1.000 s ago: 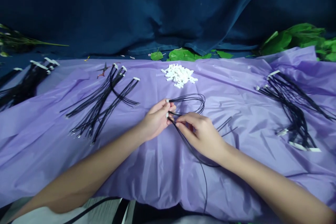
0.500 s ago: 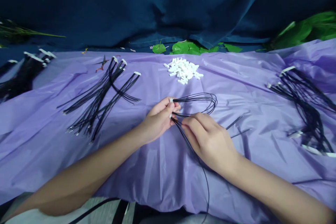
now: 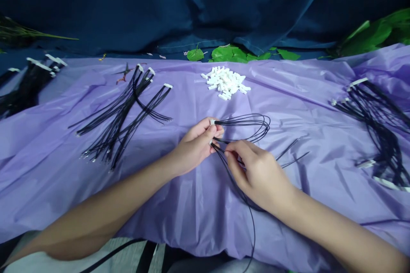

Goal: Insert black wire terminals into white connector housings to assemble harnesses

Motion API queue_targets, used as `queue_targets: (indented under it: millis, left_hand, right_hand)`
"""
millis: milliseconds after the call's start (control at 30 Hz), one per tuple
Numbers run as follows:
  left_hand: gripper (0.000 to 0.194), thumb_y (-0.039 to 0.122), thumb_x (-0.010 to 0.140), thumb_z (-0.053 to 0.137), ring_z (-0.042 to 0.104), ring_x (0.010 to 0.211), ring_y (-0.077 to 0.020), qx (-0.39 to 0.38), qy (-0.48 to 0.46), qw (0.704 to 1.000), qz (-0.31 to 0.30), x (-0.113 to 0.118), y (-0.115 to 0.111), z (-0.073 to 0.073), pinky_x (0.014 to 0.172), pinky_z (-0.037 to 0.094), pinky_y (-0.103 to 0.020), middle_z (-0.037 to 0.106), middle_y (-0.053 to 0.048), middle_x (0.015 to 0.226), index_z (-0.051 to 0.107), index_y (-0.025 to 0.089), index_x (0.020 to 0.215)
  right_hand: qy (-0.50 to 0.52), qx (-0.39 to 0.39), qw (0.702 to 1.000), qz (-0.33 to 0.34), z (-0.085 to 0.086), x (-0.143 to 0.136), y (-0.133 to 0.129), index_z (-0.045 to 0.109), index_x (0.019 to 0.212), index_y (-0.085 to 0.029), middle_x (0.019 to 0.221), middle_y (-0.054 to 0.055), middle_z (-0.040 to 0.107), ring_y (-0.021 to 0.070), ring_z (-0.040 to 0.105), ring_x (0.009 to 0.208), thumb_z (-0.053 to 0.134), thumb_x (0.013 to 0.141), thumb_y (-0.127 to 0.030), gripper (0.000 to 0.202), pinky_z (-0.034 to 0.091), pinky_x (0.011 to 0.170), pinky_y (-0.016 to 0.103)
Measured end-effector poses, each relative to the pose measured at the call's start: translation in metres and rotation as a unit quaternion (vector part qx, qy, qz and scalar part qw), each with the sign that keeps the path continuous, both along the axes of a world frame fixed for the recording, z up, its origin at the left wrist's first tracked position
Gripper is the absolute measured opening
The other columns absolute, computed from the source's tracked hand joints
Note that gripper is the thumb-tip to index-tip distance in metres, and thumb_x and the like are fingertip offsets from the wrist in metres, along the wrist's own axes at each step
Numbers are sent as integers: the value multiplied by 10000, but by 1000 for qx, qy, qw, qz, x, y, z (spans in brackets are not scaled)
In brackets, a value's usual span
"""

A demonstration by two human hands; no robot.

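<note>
My left hand [image 3: 198,143] is closed on two small white connectors [image 3: 212,122] with black wires running out to the right. From the upper connector the wires [image 3: 245,122] bend in a loop back toward the lower one. My right hand [image 3: 256,166] pinches black wires just right of the lower connector, thumb and forefinger together. Loose wire ends [image 3: 293,147] stick out beyond its knuckles, and one long wire [image 3: 254,234] hangs down toward the cloth's front edge. Beyond my hands lies a pile of small white connectors [image 3: 226,82].
On the purple cloth [image 3: 192,204], black wire bundles with white connectors [image 3: 120,123] lie at left, near small scissors [image 3: 124,72]. More bundles sit at far left [image 3: 24,85] and right [image 3: 381,132]. Green leaves [image 3: 229,54] line the back edge, before a dark blue cloth [image 3: 144,8].
My right hand's fingers have shifted slightly along the wires, and more wire shows between its fingers and the lower connector. My left hand keeps its hold. The view has shifted slightly.
</note>
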State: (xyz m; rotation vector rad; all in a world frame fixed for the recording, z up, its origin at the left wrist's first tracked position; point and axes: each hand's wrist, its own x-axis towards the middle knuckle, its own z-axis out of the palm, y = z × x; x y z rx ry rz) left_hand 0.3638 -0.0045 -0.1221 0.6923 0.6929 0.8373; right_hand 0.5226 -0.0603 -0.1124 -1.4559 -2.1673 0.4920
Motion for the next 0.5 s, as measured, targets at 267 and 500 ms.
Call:
queue_targets:
  millis: [267,500]
  left_hand:
    - [159,316,847,589,403,702,-79,7,17,1000,-6,2,-2,-2,650,396,-174,414,8,779,529,170,829]
    - [133,268,893,516,393,641,-62,-25,24,999,14,2,1,3,603,386,-172,406,11,766,506,156,822]
  right_hand:
    - [-37,-41,997,-51,5,-1,2,536,879,-191,785,22,632,161,597,609,433,910,-235,116,375,537,275]
    - [-120,19,992,-28,14,16,5,585,925,-207,754,9,643,147,597,564,459,945,-340,185,312,485,250]
